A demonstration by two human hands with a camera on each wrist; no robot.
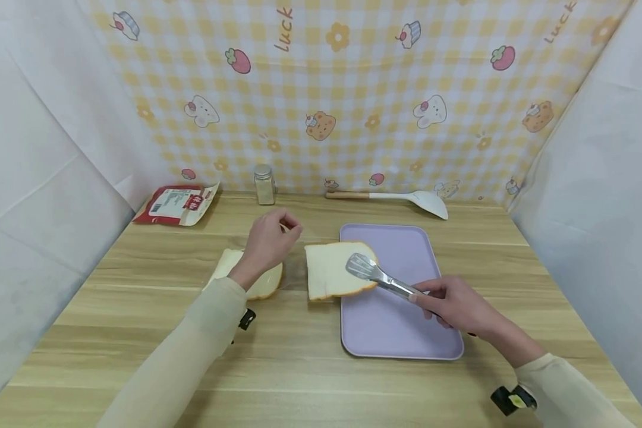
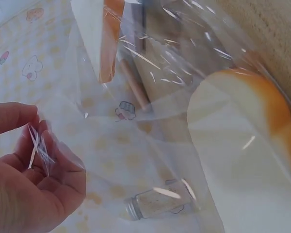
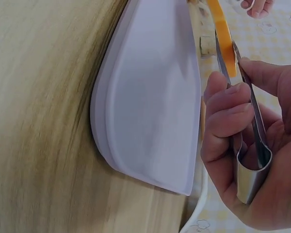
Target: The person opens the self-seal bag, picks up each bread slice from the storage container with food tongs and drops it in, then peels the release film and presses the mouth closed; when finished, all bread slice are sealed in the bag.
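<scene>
Right hand (image 1: 452, 303) wraps the metal tongs (image 1: 383, 280), whose ends pinch a bread slice (image 1: 327, 270); slice is held across the left rim of the lavender tray (image 1: 401, 336), right part over the tray, left part outside; squeeze should be light but steady, as soft bread probably dents or tears; best kept level, taken right until its left edge passes the rim, then lowered slowly; bare tray surface on the near and right gives room; raised rim looks like the likely snag. Left hand (image 1: 270, 238) pinches the transparent bag (image 2: 174, 73) left of the slice, more bread (image 1: 267, 282) inside; holding film back to the left seems wise; can't tell if film touches the slice. Far side: white spatula (image 1: 387, 195) lies just beyond the tray, so avoid swinging far; jar (image 1: 264, 187) and red packet (image 1: 178, 205) sit farther left, near the patterned cloth (image 1: 321, 77), off the path.
</scene>
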